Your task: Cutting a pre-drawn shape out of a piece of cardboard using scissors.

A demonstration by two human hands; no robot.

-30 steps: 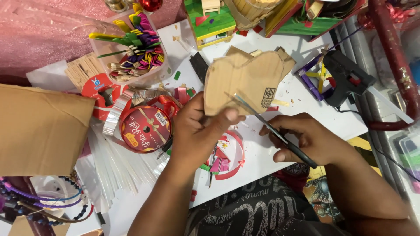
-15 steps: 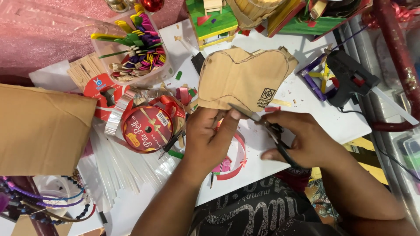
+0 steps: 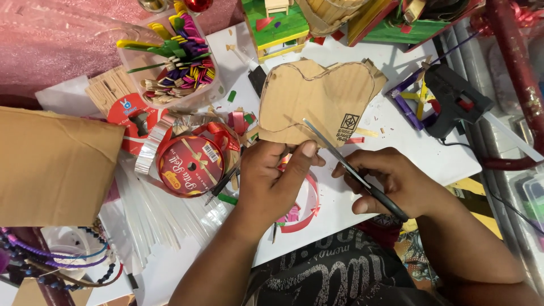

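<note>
My left hand (image 3: 272, 181) grips the near edge of a brown cardboard piece (image 3: 317, 99) with a curved pencil outline drawn on it, thumb on top. My right hand (image 3: 391, 181) holds black-handled scissors (image 3: 345, 164), whose blades reach up and left across the lower part of the cardboard. The cardboard is held just above the white table (image 3: 419, 153).
A red ribbon spool (image 3: 190, 164) lies left of my left hand. A clear tub of coloured sticks (image 3: 175, 62) stands behind it. A black glue gun (image 3: 453, 102) lies at right, a large cardboard sheet (image 3: 51, 164) at left. Green and red craft boxes (image 3: 277, 22) line the back.
The cardboard piece has been turned and lowered slightly in my left hand. The scissors have moved up along its lower edge, blades now lying over the cardboard.
</note>
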